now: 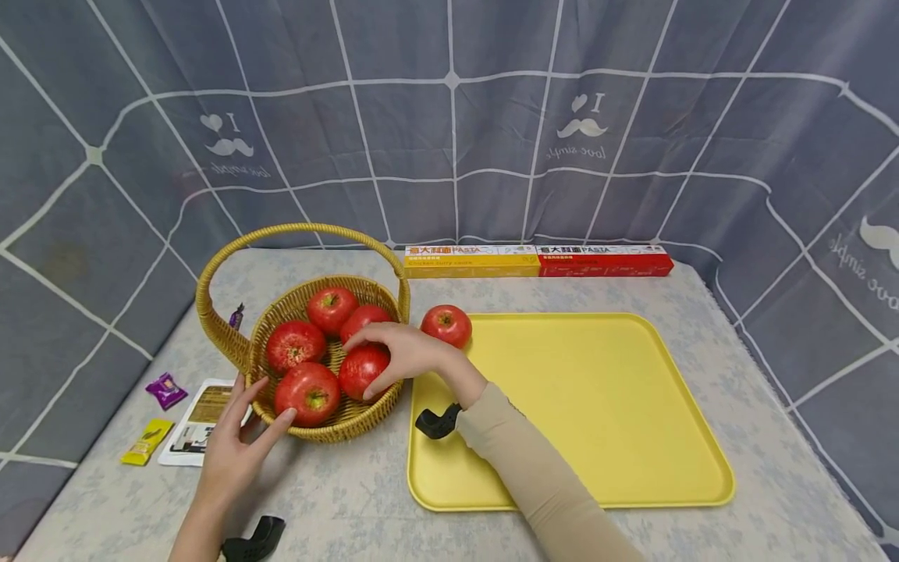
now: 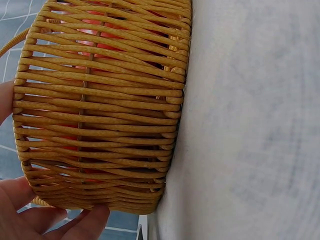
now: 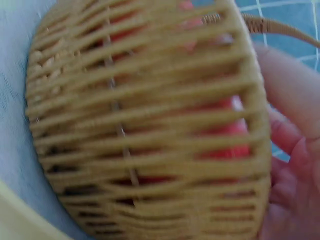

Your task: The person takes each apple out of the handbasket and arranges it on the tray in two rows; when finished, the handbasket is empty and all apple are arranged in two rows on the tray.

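A woven basket with a tall arched handle holds several red apples. My left hand steadies it at the near left, thumb at the front rim and fingers against the outer side; the left wrist view shows fingertips on the weave. Reaching over the right rim, my right hand grips an apple inside the basket between thumb and fingers. In the right wrist view that hand is partly hidden behind the basket wall. Another apple sits at the yellow tray's far left corner.
The yellow tray lies right of the basket. Yellow and red pasta boxes line the back edge. On the left lie a purple wrapped candy, a yellow packet and a white-edged pouch.
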`<state>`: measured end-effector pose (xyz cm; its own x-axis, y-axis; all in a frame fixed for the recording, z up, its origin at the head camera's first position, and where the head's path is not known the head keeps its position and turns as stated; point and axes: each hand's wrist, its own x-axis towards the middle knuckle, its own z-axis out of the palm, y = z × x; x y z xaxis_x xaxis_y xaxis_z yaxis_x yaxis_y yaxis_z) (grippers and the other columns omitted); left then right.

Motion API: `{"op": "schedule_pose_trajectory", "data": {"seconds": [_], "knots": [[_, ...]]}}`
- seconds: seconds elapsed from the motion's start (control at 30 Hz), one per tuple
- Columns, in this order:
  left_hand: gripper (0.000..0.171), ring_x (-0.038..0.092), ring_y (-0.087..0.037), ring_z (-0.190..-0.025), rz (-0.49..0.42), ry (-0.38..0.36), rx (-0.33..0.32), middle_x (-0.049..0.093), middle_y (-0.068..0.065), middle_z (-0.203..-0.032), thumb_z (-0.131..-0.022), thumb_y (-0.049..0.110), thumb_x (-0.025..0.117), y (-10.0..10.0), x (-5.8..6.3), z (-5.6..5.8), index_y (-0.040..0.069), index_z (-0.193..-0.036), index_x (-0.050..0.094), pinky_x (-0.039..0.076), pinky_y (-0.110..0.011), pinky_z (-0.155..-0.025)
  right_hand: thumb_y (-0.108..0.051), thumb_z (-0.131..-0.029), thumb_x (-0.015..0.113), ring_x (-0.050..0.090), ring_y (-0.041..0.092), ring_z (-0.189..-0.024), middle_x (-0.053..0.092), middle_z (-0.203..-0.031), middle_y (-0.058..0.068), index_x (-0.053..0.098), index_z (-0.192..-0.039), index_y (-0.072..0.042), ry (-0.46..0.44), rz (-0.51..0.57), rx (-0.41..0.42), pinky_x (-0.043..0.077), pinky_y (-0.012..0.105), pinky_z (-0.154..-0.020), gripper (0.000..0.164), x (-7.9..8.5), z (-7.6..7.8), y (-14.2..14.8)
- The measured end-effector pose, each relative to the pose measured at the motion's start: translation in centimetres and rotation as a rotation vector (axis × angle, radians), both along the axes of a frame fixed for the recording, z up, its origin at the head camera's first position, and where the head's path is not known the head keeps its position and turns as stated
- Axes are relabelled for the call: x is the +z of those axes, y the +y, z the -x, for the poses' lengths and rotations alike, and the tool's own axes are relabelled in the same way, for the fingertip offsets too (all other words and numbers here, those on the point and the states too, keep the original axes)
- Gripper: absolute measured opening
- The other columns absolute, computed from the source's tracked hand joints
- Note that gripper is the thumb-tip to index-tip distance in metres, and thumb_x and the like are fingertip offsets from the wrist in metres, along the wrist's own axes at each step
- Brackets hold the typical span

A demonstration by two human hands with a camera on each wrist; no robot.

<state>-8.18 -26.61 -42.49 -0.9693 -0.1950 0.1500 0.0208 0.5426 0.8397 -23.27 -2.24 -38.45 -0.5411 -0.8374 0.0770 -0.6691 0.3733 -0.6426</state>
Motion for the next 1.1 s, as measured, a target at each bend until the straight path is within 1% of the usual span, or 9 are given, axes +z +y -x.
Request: {"op": "schedule_pose_trajectory", "data": {"seconds": [0.1, 0.2, 0.3, 0.4, 0.6, 0.77, 0.93, 1.03, 1.1], "knots": [[0.066, 0.014, -0.036, -0.139, 0.003, -0.002, -0.003, 0.003, -0.016, -0.155, -0.087, 0.020, 0.068, 0.0, 0.0, 0.0, 0.001, -0.142, 0.037, 0.029, 0.001, -0.086, -0.038, -0.068, 0.083, 0.045, 0.007, -0.114, 0.053, -0.125, -0.009, 0.059, -0.124, -0.021, 0.082, -0.060, -0.004, 0.039, 0.020, -0.095, 0.063, 0.2, -0.4, -0.4], [0.066, 0.016, -0.038, -0.138, 0.005, -0.008, -0.006, 0.003, -0.016, -0.155, -0.088, 0.022, 0.068, 0.0, -0.1, 0.0, 0.001, -0.142, 0.037, 0.029, 0.001, -0.085, -0.035, -0.070, 0.082, 0.044, 0.008, -0.115, 0.055, -0.124, -0.008, 0.061, -0.123, -0.020, 0.125, -0.075, 0.002, 0.037, 0.019, -0.096, 0.059, 0.3, -0.8, -0.6], [0.065, 0.017, -0.038, -0.138, 0.007, -0.007, -0.005, 0.004, -0.015, -0.155, -0.088, 0.024, 0.067, 0.0, -0.1, -0.1, 0.002, -0.142, 0.038, 0.029, 0.002, -0.085, -0.031, -0.072, 0.080, 0.044, 0.007, -0.114, 0.055, -0.120, -0.009, 0.062, -0.119, -0.021, 0.138, -0.061, 0.009, 0.037, 0.017, -0.094, 0.052, 0.2, -1.0, -0.7], [0.065, 0.017, -0.037, -0.138, 0.015, -0.007, 0.000, 0.005, -0.015, -0.155, -0.088, 0.024, 0.068, 0.0, -0.1, -0.1, 0.002, -0.142, 0.039, 0.029, 0.002, -0.084, -0.026, -0.072, 0.077, 0.044, 0.005, -0.110, 0.052, -0.118, -0.011, 0.061, -0.115, -0.024, 0.111, -0.012, -0.002, 0.039, 0.015, -0.090, 0.046, 0.1, -1.3, -0.7], [0.066, 0.016, -0.037, -0.138, 0.011, 0.004, 0.005, 0.005, -0.016, -0.155, -0.087, 0.022, 0.069, 0.0, 0.2, -0.2, 0.002, -0.141, 0.039, 0.029, 0.001, -0.084, -0.018, -0.073, 0.074, 0.046, 0.002, -0.107, 0.053, -0.116, -0.009, 0.063, -0.108, -0.019, -0.040, 0.241, 0.010, 0.043, 0.016, -0.089, 0.037, 0.2, -1.3, -0.1], [0.065, 0.017, -0.038, -0.138, 0.028, 0.004, 0.007, 0.006, -0.015, -0.155, -0.088, 0.025, 0.068, 0.1, 0.2, -0.2, 0.002, -0.142, 0.039, 0.028, 0.002, -0.084, -0.010, -0.076, 0.073, 0.049, 0.009, -0.113, 0.058, -0.119, 0.004, 0.064, -0.108, -0.009, -0.160, 0.484, 0.038, 0.048, 0.027, -0.091, 0.033, 2.2, -1.6, 1.9], [0.066, 0.018, -0.040, -0.137, 0.043, 0.003, 0.001, 0.005, -0.016, -0.155, -0.088, 0.027, 0.067, 0.0, 0.2, -0.1, 0.002, -0.142, 0.038, 0.028, 0.003, -0.083, -0.003, -0.079, 0.069, 0.050, 0.017, -0.115, 0.057, -0.121, 0.016, 0.062, -0.108, 0.001, -0.155, 0.624, 0.011, 0.049, 0.034, -0.090, 0.031, 4.0, -1.4, 5.4], [0.066, 0.018, -0.039, -0.137, 0.048, 0.003, 0.005, 0.005, -0.015, -0.155, -0.088, 0.028, 0.067, 0.0, 0.2, -0.1, 0.002, -0.142, 0.038, 0.027, 0.003, -0.082, 0.000, -0.082, 0.065, 0.051, 0.024, -0.115, 0.056, -0.121, 0.022, 0.059, -0.109, 0.008, -0.148, 0.699, -0.024, 0.049, 0.037, -0.089, 0.029, 4.2, -0.6, 8.0], [0.066, 0.017, -0.038, -0.138, 0.050, 0.004, 0.007, 0.006, -0.015, -0.155, -0.088, 0.028, 0.067, 0.0, 0.2, -0.2, 0.002, -0.142, 0.038, 0.027, 0.003, -0.082, -0.002, -0.085, 0.062, 0.052, 0.024, -0.113, 0.056, -0.121, 0.023, 0.057, -0.111, 0.009, -0.148, 0.718, -0.080, 0.051, 0.036, -0.087, 0.029, 3.9, 0.1, 9.9]]}}
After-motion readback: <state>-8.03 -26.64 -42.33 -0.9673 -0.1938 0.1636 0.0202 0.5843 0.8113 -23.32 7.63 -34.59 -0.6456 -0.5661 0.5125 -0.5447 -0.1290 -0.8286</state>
